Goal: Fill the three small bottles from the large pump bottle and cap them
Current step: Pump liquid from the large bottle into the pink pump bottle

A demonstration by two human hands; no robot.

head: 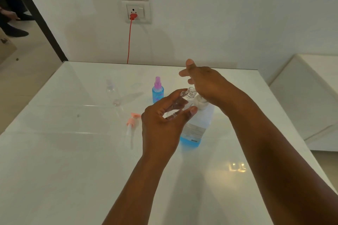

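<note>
White glossy tabletop (73, 151); left hand (162, 122) grips an uncapped clear small bottle (184, 100), right hand (204, 82) with fingers spread presses the large blue-liquid pump bottle (193, 129) beneath it

Blue liquid is showing in the pump bottle (192, 141) and the purple-capped spray bottle (157, 91); a pink pump (133, 121) is lying on the white table (73, 160).
</note>
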